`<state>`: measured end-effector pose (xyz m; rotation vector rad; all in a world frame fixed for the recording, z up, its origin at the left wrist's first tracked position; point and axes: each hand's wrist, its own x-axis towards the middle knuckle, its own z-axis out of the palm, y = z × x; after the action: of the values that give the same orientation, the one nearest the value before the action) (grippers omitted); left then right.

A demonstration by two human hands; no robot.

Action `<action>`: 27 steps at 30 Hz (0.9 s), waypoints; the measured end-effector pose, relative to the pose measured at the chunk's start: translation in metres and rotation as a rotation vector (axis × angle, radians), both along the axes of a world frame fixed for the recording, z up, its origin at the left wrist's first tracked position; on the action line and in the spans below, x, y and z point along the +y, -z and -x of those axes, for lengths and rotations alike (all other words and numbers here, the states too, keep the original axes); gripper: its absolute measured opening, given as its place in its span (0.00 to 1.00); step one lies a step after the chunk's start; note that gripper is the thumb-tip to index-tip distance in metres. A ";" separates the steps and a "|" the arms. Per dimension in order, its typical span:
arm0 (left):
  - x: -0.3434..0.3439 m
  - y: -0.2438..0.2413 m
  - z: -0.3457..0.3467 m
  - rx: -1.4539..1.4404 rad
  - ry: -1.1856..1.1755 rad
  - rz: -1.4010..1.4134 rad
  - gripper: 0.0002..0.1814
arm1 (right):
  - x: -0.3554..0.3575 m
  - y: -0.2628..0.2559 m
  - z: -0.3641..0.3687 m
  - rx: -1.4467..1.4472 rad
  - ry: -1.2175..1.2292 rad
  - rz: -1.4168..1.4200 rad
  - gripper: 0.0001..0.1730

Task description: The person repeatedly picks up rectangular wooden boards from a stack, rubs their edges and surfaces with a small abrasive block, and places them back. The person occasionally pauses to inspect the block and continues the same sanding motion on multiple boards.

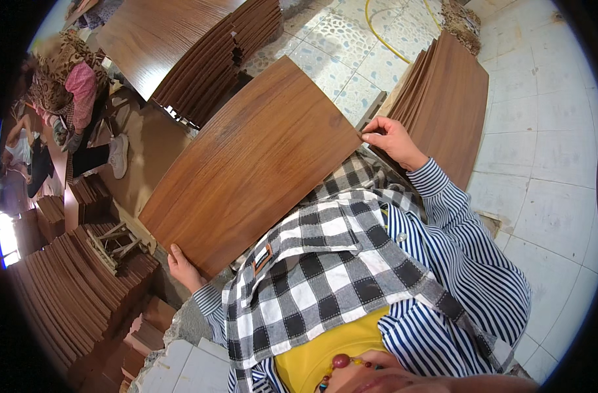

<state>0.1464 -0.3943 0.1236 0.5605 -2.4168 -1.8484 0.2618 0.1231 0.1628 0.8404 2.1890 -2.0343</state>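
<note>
A brown wood-grain board [252, 167] lies slantwise in front of my body, above my checked apron. My left hand [185, 267] grips its lower left end, with the thumb on the top face and the fingers hidden under it. At the upper right corner, my right hand [390, 140] pinches the edge between thumb and fingertips. Just beyond my right hand, several similar boards [449, 103] lean together on edge. Past the board's far side lies a tall stack of wood-grain boards [181, 39], its top one shining with reflected light.
At the lower left stand long rows of brown boards [68, 290] with a small wooden frame [113, 245] on them. A co-worker [68, 88] bends over at the upper left, and another person [24, 147] is behind. White wall tiles [549, 162] rise at the right; a yellow hose [377, 37] crosses the floor.
</note>
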 end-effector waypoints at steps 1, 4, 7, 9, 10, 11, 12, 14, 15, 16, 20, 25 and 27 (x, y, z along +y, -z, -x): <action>-0.001 0.001 0.000 0.002 0.001 0.006 0.20 | 0.001 0.000 0.005 0.006 -0.012 0.014 0.06; -0.007 0.009 0.001 0.017 0.011 0.038 0.18 | 0.003 -0.003 0.031 0.016 -0.052 -0.057 0.06; -0.015 0.012 0.004 0.032 0.032 0.097 0.17 | 0.008 -0.002 0.087 0.042 -0.087 -0.076 0.05; -0.013 0.013 0.007 0.032 0.027 0.104 0.17 | 0.011 -0.002 0.133 0.086 -0.108 -0.119 0.06; -0.011 0.010 0.003 0.042 0.018 0.080 0.17 | 0.013 0.003 0.160 0.120 -0.133 -0.145 0.06; -0.010 0.008 0.001 0.043 0.012 0.067 0.17 | 0.014 0.006 0.183 0.150 -0.153 -0.172 0.06; -0.011 0.007 -0.003 0.043 0.000 0.057 0.17 | 0.009 0.004 0.203 0.132 -0.137 -0.152 0.06; -0.010 0.006 -0.002 0.035 0.006 0.043 0.17 | 0.007 -0.007 0.224 0.090 -0.075 -0.127 0.06; -0.011 0.007 -0.004 0.025 0.002 0.051 0.17 | 0.006 -0.006 0.224 0.105 -0.098 -0.121 0.06; -0.012 0.006 -0.005 0.015 -0.002 0.058 0.17 | 0.007 -0.003 0.220 0.121 -0.120 -0.114 0.06; -0.008 0.004 -0.005 0.064 0.011 0.044 0.17 | 0.039 -0.008 0.184 0.022 -0.411 -0.277 0.06; -0.013 0.002 0.008 0.053 0.081 0.032 0.16 | 0.043 -0.050 0.163 0.192 -0.365 -0.251 0.07; -0.010 -0.002 0.012 0.043 0.098 0.044 0.16 | 0.036 -0.056 0.167 0.247 -0.419 -0.321 0.09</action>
<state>0.1339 -0.4046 0.1253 0.4019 -2.4917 -1.8178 0.0953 0.1596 0.2185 0.1146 2.5901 -1.6858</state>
